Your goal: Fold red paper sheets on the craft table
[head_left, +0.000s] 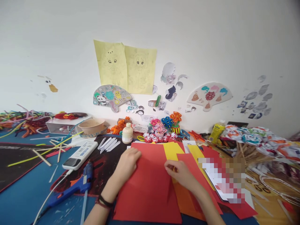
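Observation:
A large red sheet of paper (pixel 147 187) lies in front of me on top of other coloured sheets. My left hand (pixel 130 158) is on its upper left edge, fingers curled over the paper; the thumb is mostly hidden. At the right edge, my right hand (pixel 179 173) has its fingers bent and pinched on the red sheet, with a small gap showing behind the fingertips. Beneath and to the right lie yellow paper (pixel 170 150), orange paper (pixel 185 200) and a second red sheet (pixel 191 165).
To the left are a blue glue gun (pixel 77 186), a white power strip (pixel 81 154) and folded white paper strips (pixel 109 144). A cream bottle (pixel 127 133) stands behind the sheets, near pipe-cleaner flowers (pixel 158 126). A yellow bottle (pixel 217 132) and wrapped bundles (pixel 253 137) stand at right.

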Motion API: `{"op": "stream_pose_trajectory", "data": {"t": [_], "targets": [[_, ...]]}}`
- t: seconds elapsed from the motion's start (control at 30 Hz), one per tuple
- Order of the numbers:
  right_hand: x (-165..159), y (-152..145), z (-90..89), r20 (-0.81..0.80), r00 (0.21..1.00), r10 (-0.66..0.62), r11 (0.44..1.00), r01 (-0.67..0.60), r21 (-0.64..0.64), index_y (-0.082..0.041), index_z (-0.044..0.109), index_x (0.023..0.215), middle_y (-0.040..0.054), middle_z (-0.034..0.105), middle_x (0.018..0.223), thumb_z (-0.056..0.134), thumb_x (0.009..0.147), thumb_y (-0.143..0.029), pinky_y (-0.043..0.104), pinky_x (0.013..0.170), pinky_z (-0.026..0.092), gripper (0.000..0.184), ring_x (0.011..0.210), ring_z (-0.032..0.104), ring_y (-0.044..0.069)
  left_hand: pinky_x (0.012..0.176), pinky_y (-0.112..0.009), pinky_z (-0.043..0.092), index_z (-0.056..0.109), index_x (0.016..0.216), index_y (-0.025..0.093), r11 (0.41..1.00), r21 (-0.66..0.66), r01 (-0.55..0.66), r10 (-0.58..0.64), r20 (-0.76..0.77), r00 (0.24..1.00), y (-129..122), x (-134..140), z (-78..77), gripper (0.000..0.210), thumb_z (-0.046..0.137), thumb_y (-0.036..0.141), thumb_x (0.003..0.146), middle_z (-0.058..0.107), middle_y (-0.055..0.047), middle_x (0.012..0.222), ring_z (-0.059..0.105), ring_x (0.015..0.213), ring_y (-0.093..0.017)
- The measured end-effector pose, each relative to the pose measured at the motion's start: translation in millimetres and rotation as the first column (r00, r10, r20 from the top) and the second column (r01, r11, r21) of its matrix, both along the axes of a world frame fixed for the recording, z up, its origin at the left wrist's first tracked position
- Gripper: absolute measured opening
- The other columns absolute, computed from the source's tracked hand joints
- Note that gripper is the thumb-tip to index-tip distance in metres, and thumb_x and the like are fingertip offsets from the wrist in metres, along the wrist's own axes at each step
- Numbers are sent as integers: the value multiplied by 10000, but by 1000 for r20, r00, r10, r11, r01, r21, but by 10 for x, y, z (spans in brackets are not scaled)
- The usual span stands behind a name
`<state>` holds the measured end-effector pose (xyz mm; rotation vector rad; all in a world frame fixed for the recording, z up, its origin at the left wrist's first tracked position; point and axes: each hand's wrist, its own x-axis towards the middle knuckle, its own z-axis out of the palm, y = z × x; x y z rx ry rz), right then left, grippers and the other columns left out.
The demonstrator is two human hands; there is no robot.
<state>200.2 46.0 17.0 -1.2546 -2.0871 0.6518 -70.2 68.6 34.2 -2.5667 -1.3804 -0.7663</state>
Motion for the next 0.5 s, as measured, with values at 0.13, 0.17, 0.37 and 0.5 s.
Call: {"op": "stream_pose_trajectory", "data": {"t": [0.13, 0.17, 0.37, 0.5], "targets": [[276, 105, -57, -42, 967, -252, 965, 255, 69, -199, 529, 694, -32, 505, 597, 492, 851, -296, 242, 538, 313, 188, 563, 461, 133, 690, -275, 356, 624, 802, 180, 970, -2, -242, 229, 328, 916, 126, -308, 33, 223, 417, 119, 856, 631, -50, 784, 549, 766, -189], [299, 124, -82, -54, 956, -289, 954, 292, 66, -199, 529, 689, -30, 506, 589, 493, 851, -310, 246, 536, 319, 200, 557, 469, 136, 683, -270, 362, 635, 817, 183, 961, -28, -275, 262, 403, 877, 138, -337, 35, 214, 429, 159, 869, 647, -44, 786, 561, 753, -184], [85, 127, -174, -186, 964, -192, 979, 175, -101, -176, 650, 826, 14, 601, 637, 528, 862, -448, 273, 538, 392, 300, 574, 554, 171, 675, -251, 383, 663, 841, 193, 956, -201, -215, 294, 612, 734, 95, -175, 15, 249, 445, 303, 889, 696, -19, 787, 602, 728, -179], [-70, 84, -164, -369, 927, -63, 970, -30, -240, -162, 638, 1002, 31, 639, 722, 550, 856, -523, 273, 557, 440, 399, 597, 584, 165, 674, -249, 391, 660, 816, 182, 949, -301, -98, 282, 666, 690, 76, -14, -61, 271, 469, 367, 867, 687, -16, 754, 595, 714, -181]]}}
